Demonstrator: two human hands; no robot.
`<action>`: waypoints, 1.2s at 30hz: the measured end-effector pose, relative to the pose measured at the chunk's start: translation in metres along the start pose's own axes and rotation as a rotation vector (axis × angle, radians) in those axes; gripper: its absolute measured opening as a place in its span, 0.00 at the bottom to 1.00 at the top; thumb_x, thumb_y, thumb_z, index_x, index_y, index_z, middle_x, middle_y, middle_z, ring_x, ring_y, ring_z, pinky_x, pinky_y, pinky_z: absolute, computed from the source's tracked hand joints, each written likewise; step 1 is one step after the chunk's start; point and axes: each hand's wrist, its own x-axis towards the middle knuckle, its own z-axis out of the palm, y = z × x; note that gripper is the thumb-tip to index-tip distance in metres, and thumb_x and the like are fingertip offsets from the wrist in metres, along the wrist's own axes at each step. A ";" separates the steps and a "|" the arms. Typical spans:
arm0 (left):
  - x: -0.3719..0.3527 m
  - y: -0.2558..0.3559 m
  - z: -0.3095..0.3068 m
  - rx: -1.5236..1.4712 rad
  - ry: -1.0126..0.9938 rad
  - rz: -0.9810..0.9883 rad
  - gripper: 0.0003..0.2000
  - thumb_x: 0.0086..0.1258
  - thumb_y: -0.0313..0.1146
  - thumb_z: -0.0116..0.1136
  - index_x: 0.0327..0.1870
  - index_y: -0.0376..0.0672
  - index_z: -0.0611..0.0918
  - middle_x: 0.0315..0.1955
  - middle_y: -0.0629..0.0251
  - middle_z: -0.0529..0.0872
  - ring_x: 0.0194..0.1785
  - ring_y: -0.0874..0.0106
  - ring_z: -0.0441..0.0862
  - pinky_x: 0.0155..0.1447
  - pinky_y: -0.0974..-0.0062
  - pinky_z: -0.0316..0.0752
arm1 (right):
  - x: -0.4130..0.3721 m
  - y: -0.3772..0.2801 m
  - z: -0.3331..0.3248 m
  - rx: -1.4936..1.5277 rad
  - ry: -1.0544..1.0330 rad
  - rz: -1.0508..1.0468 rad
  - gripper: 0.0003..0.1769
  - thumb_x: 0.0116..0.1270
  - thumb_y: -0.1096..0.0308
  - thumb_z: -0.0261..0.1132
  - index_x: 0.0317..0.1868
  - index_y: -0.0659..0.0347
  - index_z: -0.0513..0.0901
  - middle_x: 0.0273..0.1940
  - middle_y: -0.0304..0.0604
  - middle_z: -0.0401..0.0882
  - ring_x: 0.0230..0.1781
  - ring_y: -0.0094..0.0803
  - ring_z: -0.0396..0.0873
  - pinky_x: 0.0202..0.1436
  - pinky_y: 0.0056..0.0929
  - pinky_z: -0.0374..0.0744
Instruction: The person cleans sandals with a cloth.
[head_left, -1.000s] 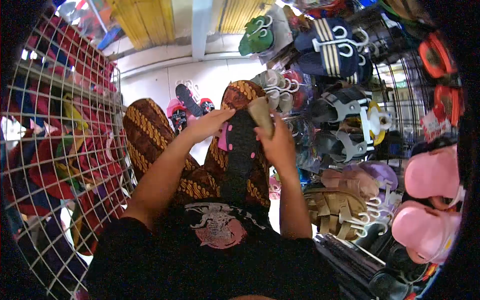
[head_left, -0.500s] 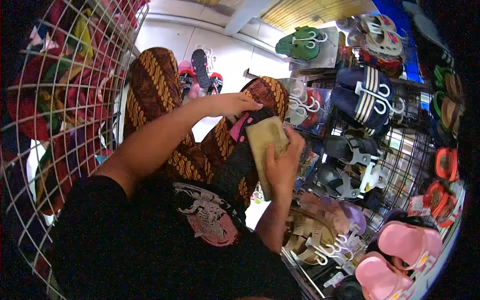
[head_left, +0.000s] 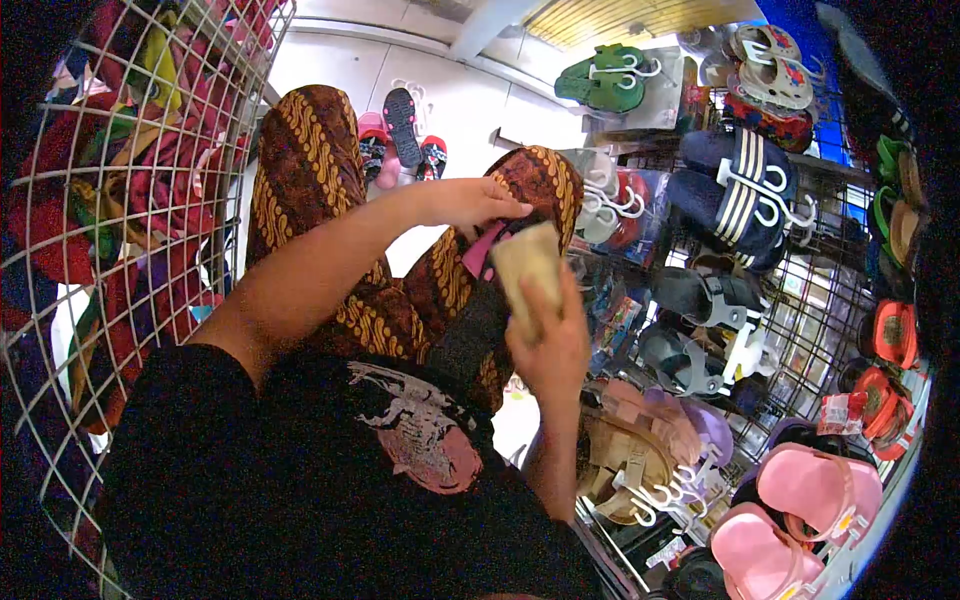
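My left hand (head_left: 487, 204) pinches the far end of a dark sandal (head_left: 484, 252) with pink parts, held over my lap against the right knee. Fingers of my right hand (head_left: 548, 335) are wrapped around a folded tan cloth (head_left: 527, 262), which lies against the sandal's dark surface and hides much of it. The cloth is slightly blurred by motion. Patterned brown trousers (head_left: 310, 160) cover my legs beneath both hands.
Several sandals (head_left: 403, 125) lie on the white floor beyond my knees. A wire cage (head_left: 130, 230) of colourful fabric stands at the left. Hanging footwear fills the right-hand rack, including navy slippers (head_left: 700, 200), green clogs (head_left: 605, 80) and pink clogs (head_left: 815, 485).
My right hand has shifted left with the tan cloth, turning it across the sandal. The left hand keeps its grip in nearly the same spot.
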 end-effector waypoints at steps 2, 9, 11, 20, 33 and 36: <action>-0.004 0.002 0.001 -0.013 0.015 -0.016 0.28 0.72 0.53 0.55 0.54 0.32 0.79 0.39 0.55 0.78 0.38 0.70 0.79 0.41 0.72 0.84 | 0.010 0.004 0.003 0.122 -0.001 0.100 0.29 0.53 0.67 0.69 0.59 0.50 0.81 0.70 0.53 0.65 0.65 0.54 0.71 0.66 0.41 0.74; -0.021 0.049 -0.004 -0.200 0.117 -0.338 0.23 0.72 0.49 0.56 0.46 0.33 0.83 0.36 0.59 0.87 0.34 0.67 0.86 0.38 0.69 0.86 | -0.033 -0.019 -0.012 0.150 -0.288 -0.031 0.35 0.42 0.69 0.73 0.57 0.44 0.84 0.68 0.50 0.66 0.63 0.51 0.74 0.63 0.41 0.77; -0.021 0.042 -0.007 -0.193 0.048 -0.232 0.22 0.73 0.49 0.56 0.46 0.33 0.83 0.36 0.59 0.87 0.34 0.68 0.86 0.38 0.69 0.86 | -0.030 -0.008 -0.004 0.138 -0.153 -0.035 0.34 0.42 0.70 0.73 0.56 0.44 0.84 0.68 0.50 0.67 0.63 0.51 0.74 0.63 0.41 0.76; -0.021 0.055 -0.005 -0.202 -0.036 -0.383 0.24 0.74 0.50 0.53 0.50 0.33 0.81 0.55 0.54 0.80 0.48 0.64 0.84 0.43 0.64 0.87 | 0.001 -0.003 -0.002 0.118 -0.075 0.015 0.30 0.43 0.68 0.72 0.53 0.45 0.85 0.64 0.51 0.72 0.60 0.51 0.76 0.61 0.42 0.78; -0.011 0.040 -0.001 -0.154 0.023 -0.455 0.28 0.67 0.49 0.63 0.62 0.40 0.77 0.53 0.59 0.78 0.46 0.65 0.80 0.40 0.67 0.82 | -0.003 0.024 0.021 0.253 0.068 0.006 0.31 0.45 0.67 0.73 0.55 0.50 0.84 0.66 0.52 0.70 0.59 0.51 0.77 0.62 0.41 0.77; -0.013 0.044 -0.004 -0.194 -0.022 -0.395 0.25 0.71 0.51 0.56 0.57 0.37 0.78 0.48 0.57 0.84 0.47 0.60 0.84 0.45 0.63 0.85 | -0.049 -0.001 0.007 0.176 -0.248 -0.081 0.31 0.42 0.65 0.74 0.53 0.45 0.85 0.67 0.52 0.70 0.60 0.52 0.76 0.62 0.43 0.77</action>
